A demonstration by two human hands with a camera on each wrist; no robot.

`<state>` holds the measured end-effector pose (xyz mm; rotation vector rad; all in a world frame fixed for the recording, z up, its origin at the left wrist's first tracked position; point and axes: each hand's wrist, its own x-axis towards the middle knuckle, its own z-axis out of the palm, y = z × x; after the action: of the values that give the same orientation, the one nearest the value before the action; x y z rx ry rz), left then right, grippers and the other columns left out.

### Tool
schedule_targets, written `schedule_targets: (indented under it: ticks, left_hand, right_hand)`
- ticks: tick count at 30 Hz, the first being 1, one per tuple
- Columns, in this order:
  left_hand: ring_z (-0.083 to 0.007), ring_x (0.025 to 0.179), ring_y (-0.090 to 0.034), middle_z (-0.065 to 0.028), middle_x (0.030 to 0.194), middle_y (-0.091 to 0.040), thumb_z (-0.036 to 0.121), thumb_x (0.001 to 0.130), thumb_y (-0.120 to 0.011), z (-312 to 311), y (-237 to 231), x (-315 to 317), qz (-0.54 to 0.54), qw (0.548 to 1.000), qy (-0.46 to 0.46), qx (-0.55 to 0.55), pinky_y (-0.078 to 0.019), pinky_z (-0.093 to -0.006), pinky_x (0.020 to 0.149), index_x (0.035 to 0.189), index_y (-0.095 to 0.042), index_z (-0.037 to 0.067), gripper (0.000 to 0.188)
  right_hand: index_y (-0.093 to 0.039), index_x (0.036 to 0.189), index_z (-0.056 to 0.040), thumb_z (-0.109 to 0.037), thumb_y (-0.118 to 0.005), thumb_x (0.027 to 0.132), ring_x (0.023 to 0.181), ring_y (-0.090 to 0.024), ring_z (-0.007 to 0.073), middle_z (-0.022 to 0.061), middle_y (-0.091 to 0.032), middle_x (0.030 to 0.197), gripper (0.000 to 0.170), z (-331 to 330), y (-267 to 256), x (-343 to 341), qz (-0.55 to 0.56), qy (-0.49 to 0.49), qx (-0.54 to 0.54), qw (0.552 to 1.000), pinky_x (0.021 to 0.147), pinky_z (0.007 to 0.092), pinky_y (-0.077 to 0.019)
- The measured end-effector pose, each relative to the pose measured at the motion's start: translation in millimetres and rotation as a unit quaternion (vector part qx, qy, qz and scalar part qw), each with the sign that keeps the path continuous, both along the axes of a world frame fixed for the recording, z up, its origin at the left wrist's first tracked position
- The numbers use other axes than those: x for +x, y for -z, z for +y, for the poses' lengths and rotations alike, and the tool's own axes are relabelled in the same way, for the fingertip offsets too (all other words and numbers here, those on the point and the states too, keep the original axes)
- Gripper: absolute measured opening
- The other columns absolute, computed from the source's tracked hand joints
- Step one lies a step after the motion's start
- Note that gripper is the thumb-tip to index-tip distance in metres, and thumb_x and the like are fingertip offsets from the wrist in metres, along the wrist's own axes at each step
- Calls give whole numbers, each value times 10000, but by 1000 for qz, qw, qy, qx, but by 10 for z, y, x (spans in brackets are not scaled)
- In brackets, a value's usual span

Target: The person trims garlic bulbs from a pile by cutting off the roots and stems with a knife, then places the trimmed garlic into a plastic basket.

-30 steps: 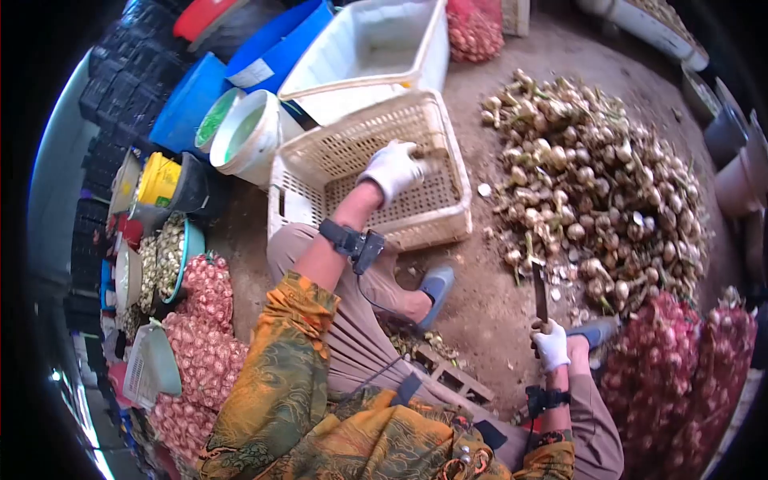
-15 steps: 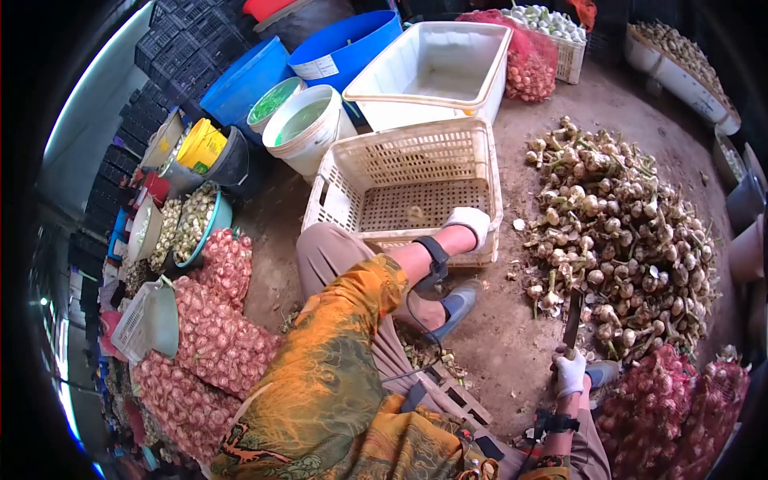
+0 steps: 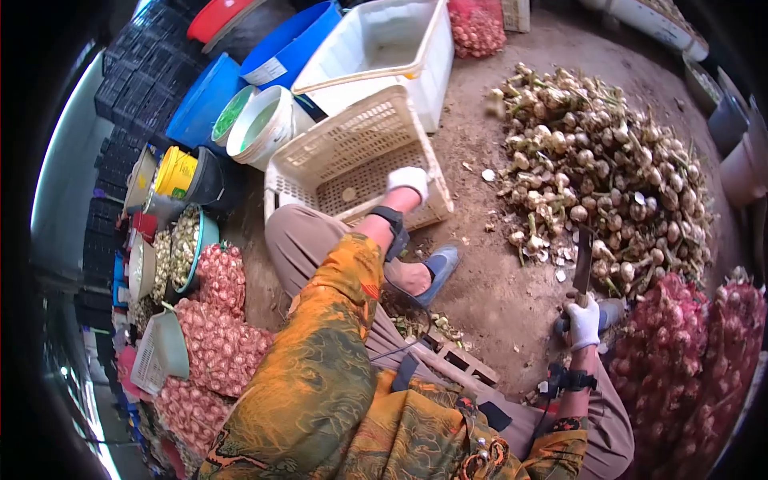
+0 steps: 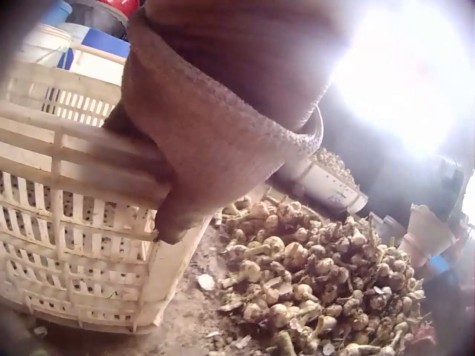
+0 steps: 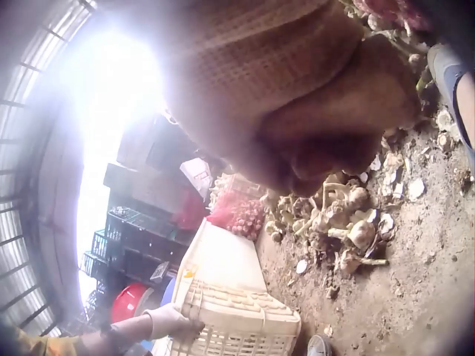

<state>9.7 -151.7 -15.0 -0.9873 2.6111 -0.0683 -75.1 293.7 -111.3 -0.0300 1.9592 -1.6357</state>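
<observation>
The left hand [image 3: 409, 182], in a white glove, grips the near rim of a cream slatted crate [image 3: 344, 152]. From the left wrist view, the thumb of this hand [image 4: 208, 141] lies over the outer face of the crate [image 4: 74, 222]. One pale bulb [image 3: 349, 194] rests on the crate's floor. On the right, the gloved right hand [image 3: 584, 320] holds a knife [image 3: 583, 260], blade pointing away from the body. A big heap of garlic bulbs [image 3: 600, 168] with stalks lies beyond the knife. The right wrist view shows the right hand [image 5: 289, 89] large and dark, its knife hidden.
A white tub [image 3: 376, 48], a white bucket [image 3: 260, 128] and blue tubs [image 3: 204, 100] stand behind the crate. Red net sacks [image 3: 216, 336] lie at the left, with more [image 3: 664, 360] at the right. A hollow block [image 3: 456, 364] is between the legs.
The left hand has gone from over the crate's inside to its near rim. The crate has shifted slightly away from the white tub. A bulb shows inside it. The right hand keeps its knife.
</observation>
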Motion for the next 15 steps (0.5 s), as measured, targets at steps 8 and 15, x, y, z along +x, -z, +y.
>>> schedule_targets:
  ticks: [8,15]
  left_hand:
    - [-307,816,-676,-175,908,-671,173,837,-570,-216,520,-612,192,962,-91,-170,-541,-446,660,969,-679,76,196]
    - [-344,862,-638,-156,1059,-577,52,802,-517,1546,1358,-1230,133,873,429,188,-531,-438,704,1013,-582,89,224]
  right_hand:
    - [-602,1021,-32,-119,-634,823,453,-482,82,17,-565,633,219,-124,-118,-7,-76,18,12,997,389,228,-358]
    - [-609,1026,-32,-160,-664,830,498,-482,47,-29,-545,635,240,-219,-156,6,-57,52,27,997,437,200,-370]
